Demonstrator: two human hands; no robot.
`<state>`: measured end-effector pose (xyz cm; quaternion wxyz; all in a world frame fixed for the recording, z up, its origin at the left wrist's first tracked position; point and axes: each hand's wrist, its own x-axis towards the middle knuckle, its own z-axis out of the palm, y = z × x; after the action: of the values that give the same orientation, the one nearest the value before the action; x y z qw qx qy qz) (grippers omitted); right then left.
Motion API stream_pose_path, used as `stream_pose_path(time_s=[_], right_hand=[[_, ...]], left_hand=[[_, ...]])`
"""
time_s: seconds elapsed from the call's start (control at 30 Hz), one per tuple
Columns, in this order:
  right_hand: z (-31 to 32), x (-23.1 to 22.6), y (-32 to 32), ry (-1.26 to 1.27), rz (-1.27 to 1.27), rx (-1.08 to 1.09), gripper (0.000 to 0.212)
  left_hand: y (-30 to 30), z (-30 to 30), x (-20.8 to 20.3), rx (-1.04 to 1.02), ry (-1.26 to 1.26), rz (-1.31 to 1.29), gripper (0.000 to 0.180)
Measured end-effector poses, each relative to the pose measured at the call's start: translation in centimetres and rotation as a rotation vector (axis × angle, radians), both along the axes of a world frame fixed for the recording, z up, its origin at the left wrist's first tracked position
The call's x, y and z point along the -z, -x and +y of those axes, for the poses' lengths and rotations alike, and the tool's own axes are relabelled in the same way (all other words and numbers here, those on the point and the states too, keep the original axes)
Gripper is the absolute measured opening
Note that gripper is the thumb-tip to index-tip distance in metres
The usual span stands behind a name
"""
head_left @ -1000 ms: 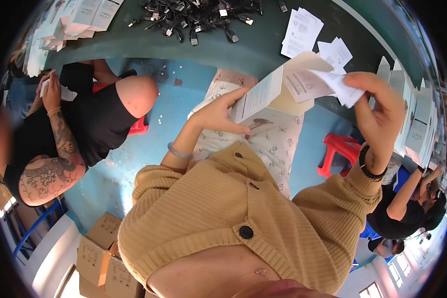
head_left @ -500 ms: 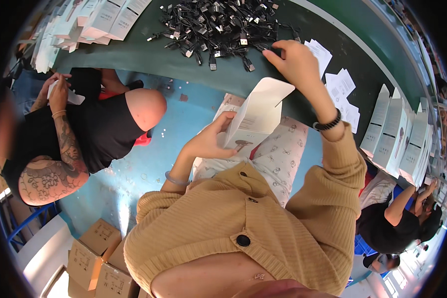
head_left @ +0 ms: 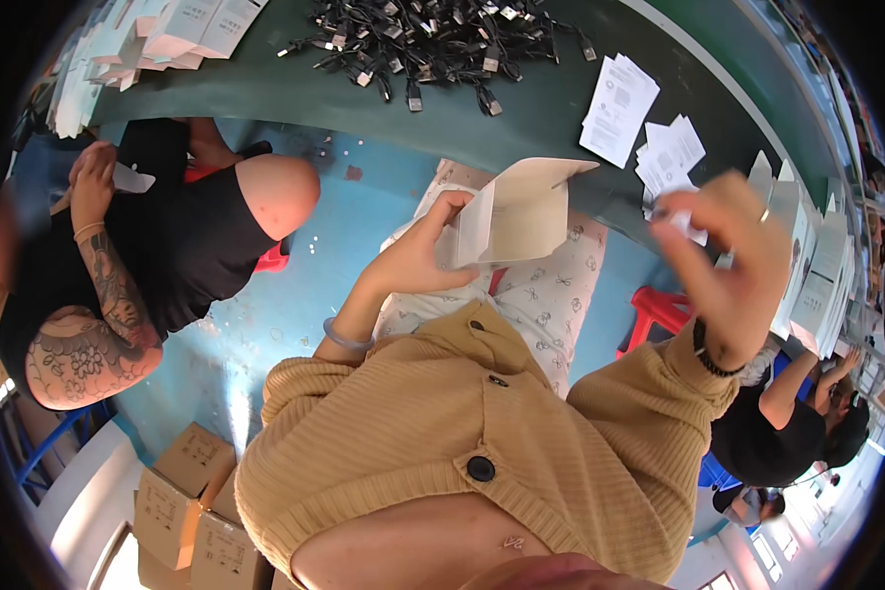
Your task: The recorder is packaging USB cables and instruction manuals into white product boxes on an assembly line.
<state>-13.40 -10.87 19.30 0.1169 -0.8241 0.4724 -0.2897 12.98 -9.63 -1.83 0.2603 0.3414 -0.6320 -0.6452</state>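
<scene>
My left hand [head_left: 428, 246] is closed around the side of a white cardboard box [head_left: 531, 211], held above my lap with its open top and raised flap facing up. To the right of the box, my right hand [head_left: 733, 251] is in the air, smeared by motion. Its thumb and forefinger come together on a small dark bit that is too blurred to name. Just beyond those fingertips lie white printed leaflets [head_left: 619, 110] on the dark green table [head_left: 256, 93]. A heap of short black USB cables [head_left: 433, 44] covers the table's middle.
White boxes [head_left: 192, 29] are stacked at the far left, and more standing boxes [head_left: 816, 280] are at the right. A red stool [head_left: 654, 317] is by my right side. A seated co-worker [head_left: 167, 236] is on the left; brown cartons [head_left: 182, 501] are behind.
My right hand has moved from the edge of the cable heap to the right and nearer me, past the leaflets. The box has tilted in my left hand, so its printed front no longer shows.
</scene>
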Motion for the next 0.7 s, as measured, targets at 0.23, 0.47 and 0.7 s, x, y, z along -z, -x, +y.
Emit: stream_pose_path(time_s=[0.23, 0.47, 0.7], right_hand=[[2.5, 1.3, -0.3, -0.113, 0.13, -0.164, 0.039], [9.3, 7.2, 1.1, -0.13, -0.318, 0.354, 0.074], [10.5, 2.7, 6.5, 0.061, -0.39, 0.853, 0.069]], left_hand=[[2.5, 0.1, -2.0, 0.086, 0.01, 0.02, 0.078], [10.1, 1.2, -5.9, 0.024, -0.058, 0.155, 0.089], [15.9, 1.7, -9.7, 0.197, 0.259, 0.229, 0.111]])
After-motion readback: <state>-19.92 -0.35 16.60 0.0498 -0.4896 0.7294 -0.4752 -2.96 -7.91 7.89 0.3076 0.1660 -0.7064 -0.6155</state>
